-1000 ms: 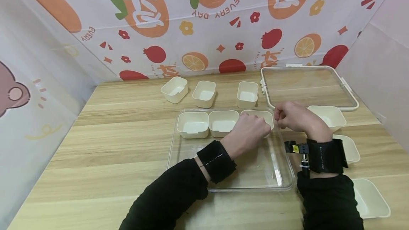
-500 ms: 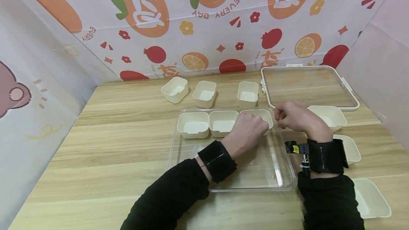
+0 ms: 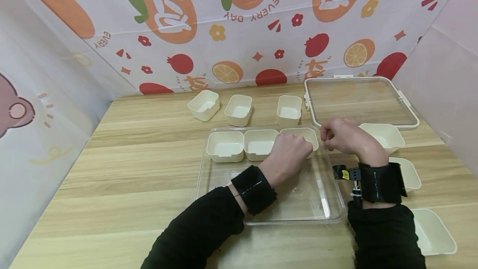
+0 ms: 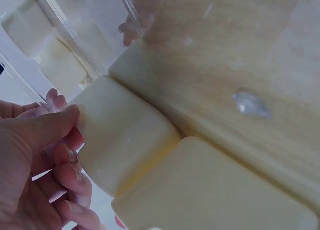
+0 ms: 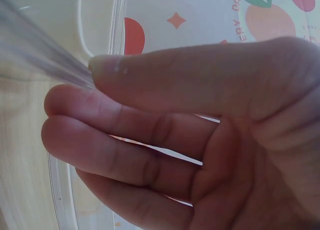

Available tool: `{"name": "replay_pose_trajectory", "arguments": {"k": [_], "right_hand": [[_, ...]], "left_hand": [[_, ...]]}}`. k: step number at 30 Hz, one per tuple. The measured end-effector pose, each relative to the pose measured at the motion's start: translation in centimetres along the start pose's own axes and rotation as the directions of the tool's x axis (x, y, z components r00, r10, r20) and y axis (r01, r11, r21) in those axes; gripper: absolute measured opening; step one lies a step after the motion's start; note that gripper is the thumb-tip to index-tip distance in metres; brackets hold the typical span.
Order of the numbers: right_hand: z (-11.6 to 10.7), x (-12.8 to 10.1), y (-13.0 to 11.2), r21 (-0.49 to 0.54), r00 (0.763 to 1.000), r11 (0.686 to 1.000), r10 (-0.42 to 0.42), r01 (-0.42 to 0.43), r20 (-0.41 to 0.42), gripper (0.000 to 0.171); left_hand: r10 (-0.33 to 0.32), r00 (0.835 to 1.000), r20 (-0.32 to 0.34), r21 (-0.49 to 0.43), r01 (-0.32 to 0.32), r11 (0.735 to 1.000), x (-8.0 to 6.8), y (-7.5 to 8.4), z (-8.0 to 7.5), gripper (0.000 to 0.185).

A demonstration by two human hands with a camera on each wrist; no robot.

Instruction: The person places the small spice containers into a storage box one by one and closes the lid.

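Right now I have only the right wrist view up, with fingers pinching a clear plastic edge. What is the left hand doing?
Observer: The left hand holds the edge of the rightmost cream cup in the clear bin.

Reviewer: Is that the only cup in there?

Observer: No, the head view shows a row of three cups along the bin's far side.

Reviewer: Anything outside the bin, past that side?

Observer: Yes, three more cups stand beyond it.
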State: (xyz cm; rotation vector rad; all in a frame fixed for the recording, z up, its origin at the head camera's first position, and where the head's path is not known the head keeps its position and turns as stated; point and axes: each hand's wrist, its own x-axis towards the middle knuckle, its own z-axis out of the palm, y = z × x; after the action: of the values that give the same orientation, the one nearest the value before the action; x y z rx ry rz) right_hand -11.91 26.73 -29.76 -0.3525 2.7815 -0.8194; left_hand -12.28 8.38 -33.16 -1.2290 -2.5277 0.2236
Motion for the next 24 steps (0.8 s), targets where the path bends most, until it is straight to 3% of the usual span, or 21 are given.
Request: {"name": "replay_pose_trajectory", "arguments": {"k": [24], "right_hand": [[-0.06, -0.26, -0.22, 0.005, 1.0, 1.0, 0.014, -0.014, 0.006, 0.012]], "left_hand": [[0.006, 1.0, -0.013, 0.029, -0.006, 1.0, -0.1, 0.12, -0.08, 0.026]]}}
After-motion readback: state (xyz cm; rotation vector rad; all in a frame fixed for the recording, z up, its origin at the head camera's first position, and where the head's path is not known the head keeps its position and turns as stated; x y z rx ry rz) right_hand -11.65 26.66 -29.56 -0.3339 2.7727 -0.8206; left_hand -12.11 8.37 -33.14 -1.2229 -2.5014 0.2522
